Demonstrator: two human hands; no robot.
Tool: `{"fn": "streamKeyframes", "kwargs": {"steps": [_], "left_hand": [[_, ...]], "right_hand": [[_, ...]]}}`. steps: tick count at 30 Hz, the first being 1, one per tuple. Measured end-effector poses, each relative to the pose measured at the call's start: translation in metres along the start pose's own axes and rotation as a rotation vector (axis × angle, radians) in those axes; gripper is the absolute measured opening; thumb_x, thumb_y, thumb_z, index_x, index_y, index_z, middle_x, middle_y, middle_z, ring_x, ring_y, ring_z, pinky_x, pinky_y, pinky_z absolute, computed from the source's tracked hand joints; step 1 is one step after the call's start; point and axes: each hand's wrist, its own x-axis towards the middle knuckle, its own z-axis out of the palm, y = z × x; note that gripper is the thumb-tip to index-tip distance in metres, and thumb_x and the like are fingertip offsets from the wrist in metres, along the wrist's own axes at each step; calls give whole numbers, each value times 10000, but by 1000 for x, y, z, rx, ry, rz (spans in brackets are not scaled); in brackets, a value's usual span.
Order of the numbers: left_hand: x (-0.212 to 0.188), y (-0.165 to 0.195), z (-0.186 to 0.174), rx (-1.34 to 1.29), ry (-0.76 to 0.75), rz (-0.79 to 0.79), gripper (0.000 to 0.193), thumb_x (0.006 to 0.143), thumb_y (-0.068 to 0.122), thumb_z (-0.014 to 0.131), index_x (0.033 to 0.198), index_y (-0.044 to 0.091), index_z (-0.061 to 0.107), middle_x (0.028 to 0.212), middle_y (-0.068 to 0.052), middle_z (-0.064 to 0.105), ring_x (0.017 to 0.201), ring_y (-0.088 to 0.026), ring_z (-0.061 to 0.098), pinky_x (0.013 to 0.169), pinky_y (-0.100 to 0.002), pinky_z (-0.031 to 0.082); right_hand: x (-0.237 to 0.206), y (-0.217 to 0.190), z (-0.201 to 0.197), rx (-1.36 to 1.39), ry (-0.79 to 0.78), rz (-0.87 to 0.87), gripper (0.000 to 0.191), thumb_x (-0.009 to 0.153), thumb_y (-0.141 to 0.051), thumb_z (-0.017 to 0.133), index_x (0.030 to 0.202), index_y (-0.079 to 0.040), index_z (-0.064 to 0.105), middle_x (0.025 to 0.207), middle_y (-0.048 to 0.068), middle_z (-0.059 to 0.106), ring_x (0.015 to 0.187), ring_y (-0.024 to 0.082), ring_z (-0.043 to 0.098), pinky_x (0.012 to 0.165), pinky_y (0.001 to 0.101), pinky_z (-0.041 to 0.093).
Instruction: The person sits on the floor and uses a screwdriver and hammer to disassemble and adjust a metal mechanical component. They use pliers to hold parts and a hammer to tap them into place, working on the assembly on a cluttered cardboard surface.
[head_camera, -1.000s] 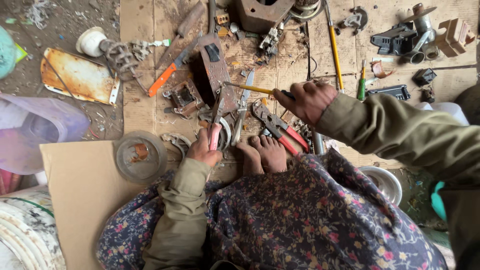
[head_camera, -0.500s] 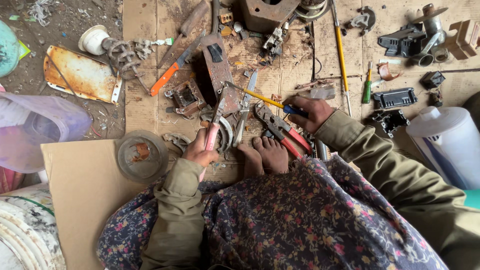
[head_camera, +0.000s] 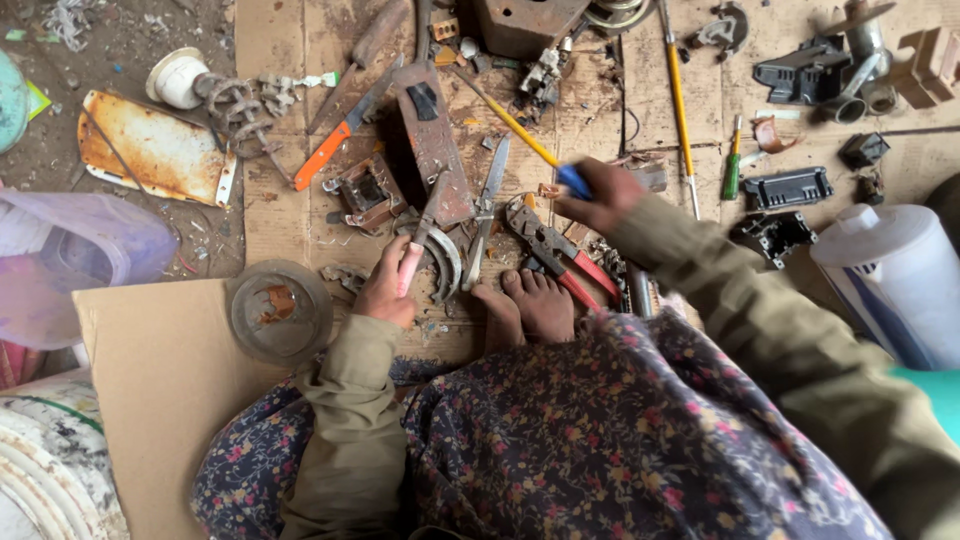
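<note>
Person sits on the floor w/ bare feet (head_camera: 528, 308) tucked in front, on flattened cardboard (head_camera: 290, 210) covered w/ scrap metal & tools.

Left hand (head_camera: 388, 288): fingers closed round the pinkish handle of a tool (head_camera: 420, 235), its metal end resting on a rusty flat metal bar (head_camera: 435, 145) that lies lengthwise on the cardboard. Just right of that hand, a curved metal ring piece (head_camera: 447, 262).

Right hand (head_camera: 600, 195): fingers wrapped round the blue grip end of a long yellow-shafted screwdriver (head_camera: 515, 125); shaft runs up-left from the hand, over the cardboard, tip near the top of the rusty bar. Whether the tip touches anything, can't tell.

Between the hands: open scissors-like blades (head_camera: 487, 215) and red-handled pliers (head_camera: 555, 255), the pliers' handles lying right beside the feet.

Other bits: orange-handled knife (head_camera: 345, 130) upper left of the bar; small square rusty frame (head_camera: 362, 190) just left of the bar; round rusty disc (head_camera: 280, 312) near the left forearm, half on a plain cardboard sheet (head_camera: 150, 380); rusted flat plate (head_camera: 150, 150) on the dirt at left; second yellow rod (head_camera: 678, 95) & small green screwdriver (head_camera: 733, 170) to the right; black plastic parts (head_camera: 790, 185) beyond those; white plastic jug (head_camera: 890, 270) at far right edge.
</note>
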Motion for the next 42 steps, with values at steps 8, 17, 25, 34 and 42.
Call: {"fn": "streamKeyframes", "kwargs": {"steps": [8,17,25,34,42], "left_hand": [[6,10,-9,-346,-188,-126,978,728,-110,579,1557,320,287,1282,-149,628,1016,-307,667,879,-426,561],[2,5,-11,-545,-277,-75,998,693,-119,491,1567,289,233,1400,-183,524,1131,-280,655,877,-426,567],[1,6,-10,-431,-213,16,1002,673,-103,540,1550,283,248,1486,-162,475,1186,-300,643,914,-435,552],[3,11,-4,-251,-170,-93,970,746,-67,612,1553,327,248,1257,-160,645,1060,-310,668,926,-434,552],[2,10,5,-38,17,90,918,752,-62,581,1531,321,282,1369,-208,601,1184,-398,642,955,-469,520]], "right_hand": [[123,-45,74,53,18,-477,297,887,-112,763,1173,-150,693,1143,53,713,990,191,693,880,336,587],[146,-23,83,69,140,-461,234,864,-47,795,1024,-110,636,969,4,772,905,135,742,844,275,600],[141,-18,79,-39,164,-620,240,846,-23,803,998,-98,632,963,11,774,898,150,754,814,291,598],[137,-29,79,-191,202,-765,251,844,-6,782,1027,-71,622,926,72,754,871,255,750,761,370,592],[141,-29,80,-50,223,-558,291,853,-73,842,1028,-68,609,968,55,779,894,160,762,780,316,602]]}}
